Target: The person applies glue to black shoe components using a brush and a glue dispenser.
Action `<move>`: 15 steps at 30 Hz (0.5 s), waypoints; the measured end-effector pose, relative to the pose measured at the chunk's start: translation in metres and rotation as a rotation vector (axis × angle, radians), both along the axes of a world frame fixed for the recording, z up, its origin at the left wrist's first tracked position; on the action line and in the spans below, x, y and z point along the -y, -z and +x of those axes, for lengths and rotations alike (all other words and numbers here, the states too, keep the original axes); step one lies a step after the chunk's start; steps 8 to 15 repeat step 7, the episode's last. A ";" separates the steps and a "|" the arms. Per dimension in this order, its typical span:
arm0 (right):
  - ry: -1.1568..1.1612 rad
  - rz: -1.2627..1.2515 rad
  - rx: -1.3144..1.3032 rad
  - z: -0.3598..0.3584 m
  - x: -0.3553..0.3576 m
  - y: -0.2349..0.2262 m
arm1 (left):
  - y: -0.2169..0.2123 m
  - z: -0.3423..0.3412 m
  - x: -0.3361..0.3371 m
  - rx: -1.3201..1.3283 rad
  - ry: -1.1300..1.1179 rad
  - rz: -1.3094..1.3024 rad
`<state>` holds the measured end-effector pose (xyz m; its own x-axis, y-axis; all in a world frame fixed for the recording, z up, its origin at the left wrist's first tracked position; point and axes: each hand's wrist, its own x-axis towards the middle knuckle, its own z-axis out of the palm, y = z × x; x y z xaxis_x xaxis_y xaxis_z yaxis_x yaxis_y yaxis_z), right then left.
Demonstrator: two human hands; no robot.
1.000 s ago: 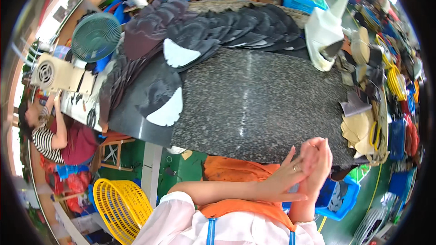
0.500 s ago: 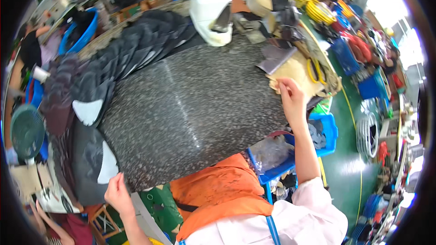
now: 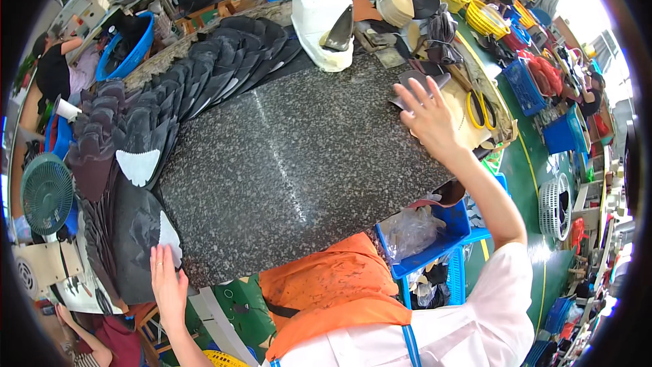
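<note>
My left hand (image 3: 169,282) lies with its fingers stretched over the dark leather-like piece (image 3: 132,258) at the near left, just beside its white serrated patch (image 3: 170,239). My right hand (image 3: 433,121) is spread above the right side of the speckled stone tabletop (image 3: 292,156), next to a tan sheet (image 3: 462,126). Neither hand holds anything. Overlapping dark cut pieces (image 3: 197,71) fan along the far left edge, with another white serrated patch (image 3: 138,165) among them.
A white machine head (image 3: 319,20) stands at the far edge. Yellow-handled scissors (image 3: 481,110) lie on the right, near leather scraps (image 3: 424,71). A blue crate (image 3: 435,245) with plastic bags sits below the near right edge. A green fan (image 3: 46,194) stands at left; co-workers sit beyond.
My right hand has opened from a pinch at the tan sheet's edge and moved up slightly. The left fingers have straightened and shifted onto the dark piece. The view has moved a little.
</note>
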<state>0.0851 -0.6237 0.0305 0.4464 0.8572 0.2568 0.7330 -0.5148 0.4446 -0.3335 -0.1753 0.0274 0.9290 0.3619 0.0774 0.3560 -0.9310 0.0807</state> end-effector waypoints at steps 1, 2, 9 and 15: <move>-0.013 0.005 -0.008 0.010 0.005 0.004 | 0.004 -0.004 -0.003 -0.008 -0.013 0.005; -0.008 -0.035 0.029 0.018 0.009 0.005 | 0.015 -0.006 -0.010 0.033 0.001 0.030; 0.008 0.001 0.072 0.038 0.009 0.012 | -0.008 0.022 0.058 0.396 0.017 -0.100; 0.008 0.001 0.072 0.038 0.009 0.012 | -0.008 0.022 0.058 0.396 0.017 -0.100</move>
